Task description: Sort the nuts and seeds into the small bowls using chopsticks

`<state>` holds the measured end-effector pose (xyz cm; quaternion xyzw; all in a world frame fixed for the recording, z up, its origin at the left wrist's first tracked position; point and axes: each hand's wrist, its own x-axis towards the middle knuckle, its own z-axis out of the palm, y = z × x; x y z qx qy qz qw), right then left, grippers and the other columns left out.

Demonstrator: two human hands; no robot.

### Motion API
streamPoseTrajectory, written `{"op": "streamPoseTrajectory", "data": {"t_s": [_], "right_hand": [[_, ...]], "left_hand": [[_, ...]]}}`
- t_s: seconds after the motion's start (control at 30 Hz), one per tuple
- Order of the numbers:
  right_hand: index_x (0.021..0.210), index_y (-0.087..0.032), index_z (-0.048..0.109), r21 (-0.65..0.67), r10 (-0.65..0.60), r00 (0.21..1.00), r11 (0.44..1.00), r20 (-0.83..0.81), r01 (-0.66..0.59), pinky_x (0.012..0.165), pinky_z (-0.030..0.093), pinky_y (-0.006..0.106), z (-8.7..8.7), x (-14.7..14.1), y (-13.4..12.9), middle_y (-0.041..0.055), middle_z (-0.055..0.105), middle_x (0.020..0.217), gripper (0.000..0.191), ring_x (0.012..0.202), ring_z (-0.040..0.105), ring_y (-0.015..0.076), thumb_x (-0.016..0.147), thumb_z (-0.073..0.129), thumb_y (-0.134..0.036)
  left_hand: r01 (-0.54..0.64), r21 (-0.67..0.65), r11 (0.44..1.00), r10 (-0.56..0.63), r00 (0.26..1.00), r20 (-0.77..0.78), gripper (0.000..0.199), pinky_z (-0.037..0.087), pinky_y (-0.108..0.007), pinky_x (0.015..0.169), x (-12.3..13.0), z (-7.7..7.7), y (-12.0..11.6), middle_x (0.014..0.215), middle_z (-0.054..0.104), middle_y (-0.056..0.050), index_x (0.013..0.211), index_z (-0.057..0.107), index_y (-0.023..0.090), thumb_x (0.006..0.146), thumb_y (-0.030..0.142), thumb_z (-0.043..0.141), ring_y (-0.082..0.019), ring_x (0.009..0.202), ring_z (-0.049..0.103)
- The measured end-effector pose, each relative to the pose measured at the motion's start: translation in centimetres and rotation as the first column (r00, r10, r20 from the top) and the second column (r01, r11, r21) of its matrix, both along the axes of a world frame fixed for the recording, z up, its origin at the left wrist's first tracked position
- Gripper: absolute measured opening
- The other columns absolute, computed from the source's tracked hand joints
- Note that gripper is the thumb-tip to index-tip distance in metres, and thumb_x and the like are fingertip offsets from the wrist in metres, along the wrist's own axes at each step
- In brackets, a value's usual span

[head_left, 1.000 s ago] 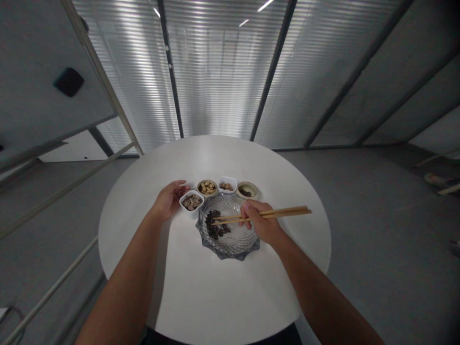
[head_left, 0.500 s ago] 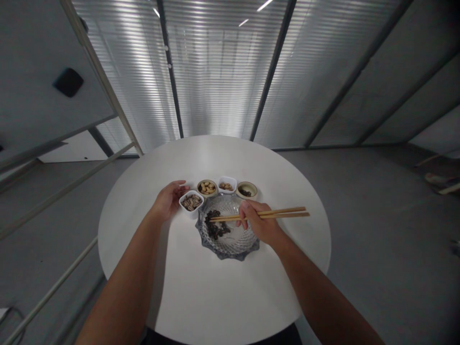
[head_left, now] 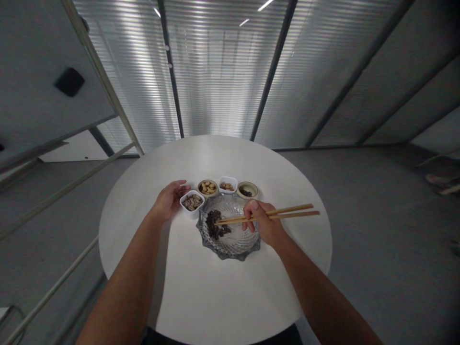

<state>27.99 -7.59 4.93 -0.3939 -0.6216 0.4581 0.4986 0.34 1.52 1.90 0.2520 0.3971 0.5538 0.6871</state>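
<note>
Right now the right hand [head_left: 261, 224] pinches wooden chopsticks [head_left: 283, 212], their tips at a dark heap of food [head_left: 214, 225], too small to tell what kind, inside a cut-glass dish [head_left: 225, 252]. The left hand [head_left: 168, 201] lies loosely open, just beside a white square bowl [head_left: 192, 202] of seeds on the round white table [head_left: 215, 302].

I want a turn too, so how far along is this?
Done so far: dark pieces lie heaped on the glass plate. In hand: the right hand holds chopsticks, their tips at the heap. Left: the white bowl of seeds beside the left hand, a round bowl of nuts and a square one.
</note>
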Motion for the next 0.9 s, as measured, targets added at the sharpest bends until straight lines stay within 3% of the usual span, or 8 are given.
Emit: {"op": "streamPoseTrajectory", "data": {"t_s": [0.5, 0.9], "right_hand": [[0.061, -0.021, 0.047, 0.017, 0.048, 0.989, 0.999, 0.141, -0.051, 0.046, 0.046, 0.025, -0.1, -0.34, -0.07, -0.0041, 0.05, 0.043, 0.041, 0.042, 0.055, 0.0124, 0.092, 0.044, -0.048], [0.063, -0.02, 0.05, 0.022, -0.029, 0.988, 0.999, 0.151, 0.026, 0.047, 0.045, 0.024, -0.37, -0.37, -0.03, -0.0036, 0.047, 0.044, 0.049, 0.046, 0.056, 0.0127, 0.092, 0.035, -0.055]], "left_hand": [[-0.004, -0.01, 1.0, 0.004, 1.0, 0.021, 0.021, 0.052, -0.032, 0.06, -0.03, -0.26, 0.23, 0.08, 0.067, -0.011, 0.097, 0.064, 0.012, 0.077, 0.019, 0.06, -0.021, 0.068, 0.065], [0.006, 0.01, 1.0, -0.006, 1.0, -0.004, 0.018, 0.051, -0.032, 0.06, 0.03, -0.38, 0.18, 0.081, 0.067, -0.011, 0.093, 0.064, 0.013, 0.077, 0.02, 0.06, -0.021, 0.069, 0.065]]}}
